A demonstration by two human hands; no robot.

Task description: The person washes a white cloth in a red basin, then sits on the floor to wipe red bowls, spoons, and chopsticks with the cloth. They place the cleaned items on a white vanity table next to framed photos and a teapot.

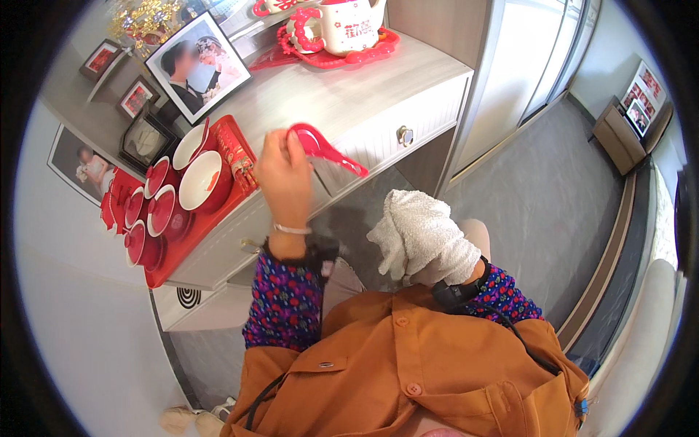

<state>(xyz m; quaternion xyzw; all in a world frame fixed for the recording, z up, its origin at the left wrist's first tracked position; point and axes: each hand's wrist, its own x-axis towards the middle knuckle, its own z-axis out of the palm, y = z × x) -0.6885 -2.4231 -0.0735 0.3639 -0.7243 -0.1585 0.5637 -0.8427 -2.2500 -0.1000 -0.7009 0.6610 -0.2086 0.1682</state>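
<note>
Pinched in the fingers of my left hand (284, 169) is a glossy red soup spoon (327, 150), its handle pointing right, in front of the dresser. A white terry towel (420, 235) bunches over my right hand (477, 272); the fingers are hidden beneath it. Left of my left hand, a red tray (183, 261) carries two open bowls, red outside and white inside. The nearer bowl (199, 180) has a red-orange mark inside; a red spoon leans in the farther bowl (190, 146). Several lidded red cups (164, 210) and a red decorated packet (232, 150) share the tray.
The tray rests on a light wood-grain dresser (349, 93) with a knobbed drawer (405, 135). Toward the back stand a framed photo (197, 65) and a white teapot (349, 27) on a red scalloped tray. Shoes (196, 420) lie on the floor at lower left.
</note>
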